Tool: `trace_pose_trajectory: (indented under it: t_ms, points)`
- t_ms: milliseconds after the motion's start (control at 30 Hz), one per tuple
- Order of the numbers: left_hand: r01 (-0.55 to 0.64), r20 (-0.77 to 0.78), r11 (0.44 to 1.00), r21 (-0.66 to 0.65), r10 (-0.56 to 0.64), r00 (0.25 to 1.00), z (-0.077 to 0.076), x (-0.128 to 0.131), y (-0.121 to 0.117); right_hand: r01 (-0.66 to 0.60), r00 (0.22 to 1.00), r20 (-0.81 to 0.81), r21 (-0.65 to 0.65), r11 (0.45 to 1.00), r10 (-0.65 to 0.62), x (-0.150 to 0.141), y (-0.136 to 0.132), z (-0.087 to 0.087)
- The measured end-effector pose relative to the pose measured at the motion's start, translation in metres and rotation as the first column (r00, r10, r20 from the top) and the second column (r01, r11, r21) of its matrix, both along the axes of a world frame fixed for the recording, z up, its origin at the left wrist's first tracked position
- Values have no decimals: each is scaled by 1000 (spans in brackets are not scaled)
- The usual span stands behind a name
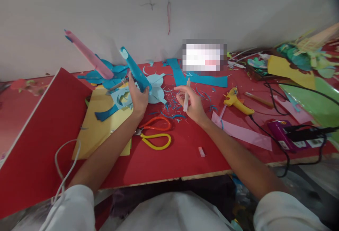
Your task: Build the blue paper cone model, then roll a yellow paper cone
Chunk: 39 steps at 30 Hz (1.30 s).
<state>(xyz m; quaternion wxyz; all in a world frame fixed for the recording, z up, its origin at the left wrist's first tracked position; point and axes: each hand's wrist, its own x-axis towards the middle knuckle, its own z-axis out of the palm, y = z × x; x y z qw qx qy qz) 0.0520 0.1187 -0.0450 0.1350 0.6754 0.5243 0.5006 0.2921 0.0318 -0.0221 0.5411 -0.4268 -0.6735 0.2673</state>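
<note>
My left hand (138, 98) is closed round the lower end of a blue rolled paper tube (134, 68) that leans up and to the left. A light blue paper cut-out with pointed petals (156, 89) lies just behind it. My right hand (192, 104) pinches a translucent glue stick (186, 95), held nearly upright above blue paper scraps (172, 109). A pink rolled paper tube (88, 55) leans over blue paper shapes to the left.
Orange and yellow handled scissors (155, 134) lie on the red table (172, 160) between my arms. A yellow glue gun (237, 102) lies right, its cable running to a purple power strip (284, 135). Yellow paper (103, 128), a pink strip (243, 134) and a red board (39, 135) lie around.
</note>
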Motion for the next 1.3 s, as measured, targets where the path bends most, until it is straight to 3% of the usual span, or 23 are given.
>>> trace_pose_trajectory:
  t_ms: [100, 233, 367, 467, 600, 833, 967, 1067, 1233, 1300]
  points:
    - [-174, 98, 984, 22, 171, 980, 8, 5, -8, 1, 1000, 1, -8, 1000, -1, 0, -1, 1]
    - [-190, 171, 974, 125, 168, 971, 24, 18, -26, 0, 1000, 5, -14, 1000, 0, 0, -2, 2]
    - [-11, -202, 1000, 9, 13, 979, 28, 25, -39, -4, 1000, 1, -13, 1000, 4, 0, -2, 1]
    - [-35, -516, 991, -133, -39, 856, 30, 30, -45, -10, 1000, -2, -6, 1000, 10, 0, -1, 0]
    - [-138, -746, 967, -213, -70, 663, 38, 38, -50, -25, 1000, -1, 6, 1000, 25, 1, 0, -2]
    - [-80, -874, 920, -384, -335, 351, 75, 27, -60, -48, 999, -19, -3, 999, 48, 0, 0, -1]
    - [-67, -897, 911, -408, -386, 213, 92, 9, -61, -57, 998, -7, -13, 998, 57, 0, 1, -3]
    - [-108, -903, 913, -394, -362, 230, 90, 3, -53, -63, 998, -9, -15, 998, 62, 0, 1, -3]
    - [-303, -908, 914, -269, -136, 396, 77, -1, -28, -70, 998, -8, -4, 998, 70, 1, 2, -5]
    - [-249, -881, 920, -304, -172, 441, 77, -7, -22, -72, 997, -9, -8, 997, 71, 1, 2, -5]
